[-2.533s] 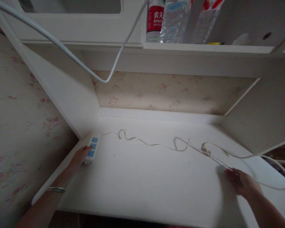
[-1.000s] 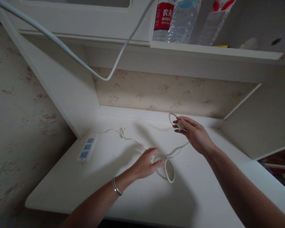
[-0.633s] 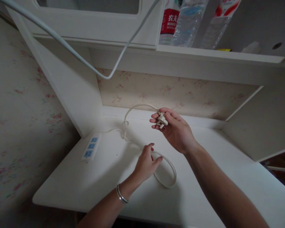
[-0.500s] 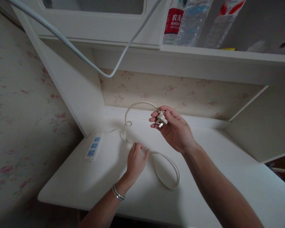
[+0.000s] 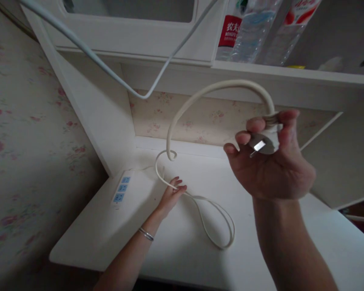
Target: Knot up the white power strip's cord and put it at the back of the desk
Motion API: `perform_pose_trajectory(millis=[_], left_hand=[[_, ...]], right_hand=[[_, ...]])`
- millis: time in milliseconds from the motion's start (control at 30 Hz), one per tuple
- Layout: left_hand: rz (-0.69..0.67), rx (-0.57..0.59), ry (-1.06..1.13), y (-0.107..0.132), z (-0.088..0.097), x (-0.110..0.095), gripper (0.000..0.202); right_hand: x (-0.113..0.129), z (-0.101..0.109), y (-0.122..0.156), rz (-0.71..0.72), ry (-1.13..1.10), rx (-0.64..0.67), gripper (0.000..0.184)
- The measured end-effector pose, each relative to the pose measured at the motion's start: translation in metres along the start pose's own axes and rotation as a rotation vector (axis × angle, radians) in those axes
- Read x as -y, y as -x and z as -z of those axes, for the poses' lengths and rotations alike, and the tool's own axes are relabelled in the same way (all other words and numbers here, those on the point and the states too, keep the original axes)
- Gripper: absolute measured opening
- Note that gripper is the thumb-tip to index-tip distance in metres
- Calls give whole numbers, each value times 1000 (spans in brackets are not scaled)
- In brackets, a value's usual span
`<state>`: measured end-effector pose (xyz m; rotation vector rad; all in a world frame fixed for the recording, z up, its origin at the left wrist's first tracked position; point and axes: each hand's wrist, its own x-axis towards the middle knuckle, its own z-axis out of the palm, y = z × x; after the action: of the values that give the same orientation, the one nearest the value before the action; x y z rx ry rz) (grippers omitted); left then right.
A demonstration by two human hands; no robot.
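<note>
My right hand, raised close to the camera, is closed around a white power plug. The plug's metal prongs point toward me, and its thick white cable arches up and back to the left. Lower down, my left hand has the cable between thumb and fingers just above the desk; part of the grip is hidden. Beyond that hand the cord forms a long loop lying on the desk. A white power strip with blue sockets rests to the left of my left hand.
The white desk has a raised side panel at left and a flower-patterned wall behind. A pale cord hangs across the upper left. Plastic bottles stand on the shelf above.
My right hand has lifted the plug up, rightward and nearer the camera, drawing the cable into a wider arch. My left hand's fingers have loosened a little on the cable.
</note>
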<state>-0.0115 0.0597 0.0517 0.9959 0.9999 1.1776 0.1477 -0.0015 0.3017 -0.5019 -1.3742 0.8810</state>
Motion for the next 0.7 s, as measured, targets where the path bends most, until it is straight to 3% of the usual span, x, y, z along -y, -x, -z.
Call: perform_pose_trajectory(millis=[67, 133, 233, 333, 400, 500, 600, 700], left_hand=[[2, 68, 224, 6, -1, -6, 44], [33, 66, 352, 12, 3, -7, 34], [49, -124, 273, 18, 21, -2, 32], [31, -432, -100, 16, 50, 3, 41], [-27, -535, -439, 11, 72, 2, 45], [-141, -538, -917, 6, 99, -2, 48], [-144, -555, -1264, 5, 114, -5, 59], [-249, -537, -1534, 2, 119, -8, 58]], right_hand=[[-2, 2, -1, -35, -23, 14, 14], [-15, 7, -6, -84, -81, 13, 12], [-52, 24, -16, -180, -126, -11, 13], [-107, 50, -22, -286, -27, -39, 20], [-146, 68, -21, -338, 120, -40, 25], [-199, 88, -14, -388, 539, -2, 32], [-238, 101, -2, -452, 740, 27, 30], [-263, 108, 12, -554, 909, 75, 27]])
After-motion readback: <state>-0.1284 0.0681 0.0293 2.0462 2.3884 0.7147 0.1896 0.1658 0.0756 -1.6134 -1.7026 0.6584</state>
